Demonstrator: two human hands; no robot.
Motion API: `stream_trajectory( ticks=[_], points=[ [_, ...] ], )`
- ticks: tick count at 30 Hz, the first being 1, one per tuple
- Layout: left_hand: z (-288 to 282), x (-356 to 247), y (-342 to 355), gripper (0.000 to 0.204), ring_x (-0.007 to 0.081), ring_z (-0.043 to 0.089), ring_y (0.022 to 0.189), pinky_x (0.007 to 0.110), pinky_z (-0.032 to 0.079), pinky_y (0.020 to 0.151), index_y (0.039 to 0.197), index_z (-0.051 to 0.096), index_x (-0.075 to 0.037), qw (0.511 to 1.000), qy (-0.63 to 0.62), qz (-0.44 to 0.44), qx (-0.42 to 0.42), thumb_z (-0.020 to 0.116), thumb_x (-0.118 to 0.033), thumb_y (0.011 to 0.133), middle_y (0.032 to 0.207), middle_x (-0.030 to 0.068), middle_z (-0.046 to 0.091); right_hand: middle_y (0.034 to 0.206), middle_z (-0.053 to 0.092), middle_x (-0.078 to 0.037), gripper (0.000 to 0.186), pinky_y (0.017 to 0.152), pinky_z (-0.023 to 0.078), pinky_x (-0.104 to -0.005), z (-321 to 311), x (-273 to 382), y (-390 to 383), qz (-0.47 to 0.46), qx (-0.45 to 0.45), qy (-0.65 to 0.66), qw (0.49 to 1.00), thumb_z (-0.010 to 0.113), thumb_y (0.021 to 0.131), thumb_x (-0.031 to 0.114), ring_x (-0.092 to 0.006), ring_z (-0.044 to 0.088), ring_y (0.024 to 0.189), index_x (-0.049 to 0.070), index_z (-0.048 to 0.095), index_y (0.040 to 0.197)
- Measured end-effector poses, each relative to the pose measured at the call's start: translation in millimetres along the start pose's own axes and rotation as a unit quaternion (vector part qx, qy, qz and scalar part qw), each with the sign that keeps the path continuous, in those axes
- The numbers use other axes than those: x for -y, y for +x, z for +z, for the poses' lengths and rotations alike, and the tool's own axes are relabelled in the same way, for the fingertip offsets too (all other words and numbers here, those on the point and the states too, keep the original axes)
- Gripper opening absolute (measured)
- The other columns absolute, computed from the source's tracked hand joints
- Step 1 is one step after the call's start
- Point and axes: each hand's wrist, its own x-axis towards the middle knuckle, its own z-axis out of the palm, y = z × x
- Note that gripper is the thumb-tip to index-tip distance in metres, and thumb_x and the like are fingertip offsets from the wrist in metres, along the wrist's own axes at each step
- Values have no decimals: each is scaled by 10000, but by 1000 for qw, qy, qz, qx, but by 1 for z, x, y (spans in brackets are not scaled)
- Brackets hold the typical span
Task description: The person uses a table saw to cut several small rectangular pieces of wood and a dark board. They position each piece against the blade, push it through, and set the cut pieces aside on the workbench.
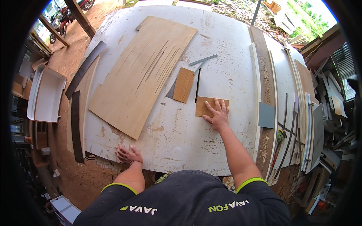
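My right hand (215,115) lies with fingers spread on a small wood-grain board (201,105), beside a dark narrow slot (197,86) in the white worktable (233,143). My left hand (128,153) rests on the tabletop near the front edge, fingers apart and slightly bent, holding nothing. Left of the slot, another wood-grain piece (183,85) lies on a grey offcut (169,92), with thin grey strips (203,59) just above. A large pale plywood sheet (139,75) with long cracks covers much of the table's left half.
Dark strips (78,124) lie along the left edge. A long brown board (266,147), a grey square (266,115), long thin strips (286,132) and a small tool (279,137) lie on the right. A white box (43,94), parked motorbikes (60,20), posts and piles of offcuts (332,86) surround the table.
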Motion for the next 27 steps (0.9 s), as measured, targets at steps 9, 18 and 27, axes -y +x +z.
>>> stream_trajectory(
  ticks=[9, 18, 27],
  points=[
    [0, -1, 0, 716, 410, 295, 1507, 565, 251, 1203, 1576, 346, -128, 1000, -2, -8, 17, 597, -366, 949, 1648, 176, 332, 1758, 123, 19, 749, 1302, 63, -568, -8, 3, 9, 14, 20, -5, 1000, 573, 916, 732, -305, 34, 1620, 514, 340, 1594],
    [-5, -2, 0, 712, 422, 291, 1508, 566, 254, 1204, 1574, 344, -126, 1000, 2, 0, 7, 597, -360, 951, 1648, 177, 330, 1759, 114, 20, 752, 1302, 67, -569, -10, 3, 13, 12, 18, -10, 1000, 584, 914, 724, -304, 38, 1620, 515, 340, 1594],
    [-2, -1, 0, 720, 417, 279, 1517, 570, 250, 1205, 1583, 335, -132, 1000, -3, -5, 8, 597, -355, 950, 1655, 173, 320, 1758, 128, 16, 751, 1301, 72, -571, -12, 4, 16, 16, 10, 0, 1000, 597, 908, 717, -309, 46, 1619, 510, 357, 1589]
  ],
)
